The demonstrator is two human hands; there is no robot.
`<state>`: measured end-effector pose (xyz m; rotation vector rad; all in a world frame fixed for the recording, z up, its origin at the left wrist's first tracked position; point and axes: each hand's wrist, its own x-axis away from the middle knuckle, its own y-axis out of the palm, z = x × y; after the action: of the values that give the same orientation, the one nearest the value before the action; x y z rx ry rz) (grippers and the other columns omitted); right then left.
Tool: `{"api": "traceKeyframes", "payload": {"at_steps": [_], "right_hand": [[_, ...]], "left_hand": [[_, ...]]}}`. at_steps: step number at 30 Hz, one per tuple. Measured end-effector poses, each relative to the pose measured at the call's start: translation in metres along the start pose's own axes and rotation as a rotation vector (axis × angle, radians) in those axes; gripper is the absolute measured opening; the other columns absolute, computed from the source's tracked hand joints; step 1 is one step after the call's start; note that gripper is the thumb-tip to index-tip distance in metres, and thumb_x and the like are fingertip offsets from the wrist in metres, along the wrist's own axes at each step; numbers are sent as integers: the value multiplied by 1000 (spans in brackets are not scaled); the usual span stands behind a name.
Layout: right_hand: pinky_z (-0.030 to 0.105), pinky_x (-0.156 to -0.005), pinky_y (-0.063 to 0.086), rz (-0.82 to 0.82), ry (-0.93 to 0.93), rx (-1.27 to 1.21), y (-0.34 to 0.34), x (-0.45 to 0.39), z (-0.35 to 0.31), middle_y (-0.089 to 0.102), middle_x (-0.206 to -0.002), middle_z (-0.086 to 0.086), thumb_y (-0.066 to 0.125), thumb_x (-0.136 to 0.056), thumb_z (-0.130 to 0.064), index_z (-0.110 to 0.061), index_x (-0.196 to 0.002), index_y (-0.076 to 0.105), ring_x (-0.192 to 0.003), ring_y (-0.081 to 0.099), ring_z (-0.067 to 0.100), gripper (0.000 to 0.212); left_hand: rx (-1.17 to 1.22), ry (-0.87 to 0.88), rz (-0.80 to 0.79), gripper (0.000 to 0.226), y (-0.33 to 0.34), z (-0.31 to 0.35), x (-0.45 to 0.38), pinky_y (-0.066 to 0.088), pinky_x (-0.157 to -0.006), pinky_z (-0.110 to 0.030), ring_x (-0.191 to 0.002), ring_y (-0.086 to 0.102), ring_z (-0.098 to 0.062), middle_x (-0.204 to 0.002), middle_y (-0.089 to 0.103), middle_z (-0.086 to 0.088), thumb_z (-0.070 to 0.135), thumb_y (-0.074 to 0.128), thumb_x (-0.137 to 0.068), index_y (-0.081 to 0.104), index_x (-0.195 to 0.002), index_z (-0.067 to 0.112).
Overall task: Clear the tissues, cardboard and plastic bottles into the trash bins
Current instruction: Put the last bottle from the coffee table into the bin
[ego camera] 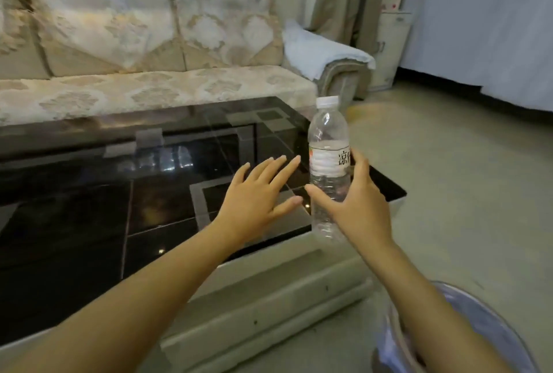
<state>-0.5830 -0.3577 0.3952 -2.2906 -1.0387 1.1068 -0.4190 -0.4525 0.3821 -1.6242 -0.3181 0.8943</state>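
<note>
The right hand (357, 208) grips a clear plastic bottle (328, 163) around its lower half, thumb on the near left side and fingers curled round the far right side over the edge of the white label. The bottle stands upright with its white cap on top, held above the right front corner of the bench (89, 223), a low piece with a glossy black top and a pale stepped base. I cannot tell whether the bottle's base touches the bench top or hangs just over its edge. The left hand (257, 193) is open, fingers straight and spread, palm down over the black top just left of the bottle, its fingertips near the bottle but apart from it. At the lower right corner, under the right forearm, sits a bin (478, 327) lined with a pale bluish bag, on the floor beside the bench. Behind the bench stands a sofa (149, 43) in a cream patterned cover, with a light blue towel (320, 46) draped over its right arm.
</note>
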Motion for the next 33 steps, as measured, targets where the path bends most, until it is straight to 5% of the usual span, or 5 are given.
{"api": "traceKeyframes", "payload": {"at_steps": [10,14,18,30,33], "right_hand": [[45,-93,47,66,336,3,-78,103,202,51,-130,1,72,-68,-57,-36,-140,28,-116,50,24,86],[12,-79,44,22,447,-146,-91,144,250,54,-120,-6,79,-70,-38,-30,-139,30,-106,56,12,85],[1,-69,42,-52,482,-225,-82,159,266,52,-116,-12,79,-74,-15,-22,-139,29,-105,55,8,83],[4,-63,39,-418,560,-229,-62,154,272,51,-103,-20,86,-61,-7,-26,-127,33,-89,51,-6,87],[8,-69,42,-539,604,-204,-56,159,281,53,-106,-15,88,-59,-8,-28,-121,33,-101,55,6,85]], "left_hand": [[110,182,-45,70,133,176,-14,8,-114,-53,-147,12,-23,-160,12,0,65,26,-91,4,-151,34],[44,83,29,79,153,188,-25,4,-114,-54,-147,-1,-28,-160,1,-9,58,44,-90,4,-152,29],[-57,49,101,84,152,190,-35,-1,-114,-53,-146,-6,-34,-159,-3,-15,54,49,-89,3,-152,26],[-158,58,89,86,157,196,-38,4,-114,-54,-144,3,-40,-157,3,-21,64,42,-86,4,-152,25],[-156,51,107,88,156,197,-39,8,-115,-52,-143,7,-42,-156,8,-23,67,43,-85,5,-152,24]]}}
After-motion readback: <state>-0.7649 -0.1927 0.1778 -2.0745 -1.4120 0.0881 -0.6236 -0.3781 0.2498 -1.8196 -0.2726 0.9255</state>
